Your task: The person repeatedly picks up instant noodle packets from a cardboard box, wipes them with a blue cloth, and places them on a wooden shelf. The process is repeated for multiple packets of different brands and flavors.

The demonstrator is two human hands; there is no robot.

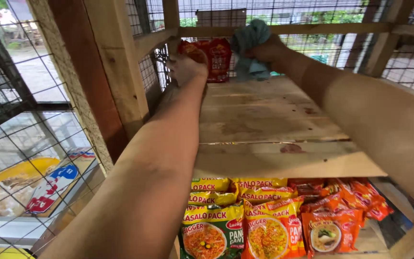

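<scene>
My left hand (186, 68) is gripping the red packet (214, 58) at the shelf's (264, 120) back left corner; my right fingers (264, 50) are bunching the cloth (249, 45) beside it. Wiping closer risks knocking the packet loose.

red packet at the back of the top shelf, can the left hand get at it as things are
Probably yes: the left hand is already at the red packet and seems to be touching it, with only bare wooden shelf around. The right hand holds a blue cloth beside it.
</scene>
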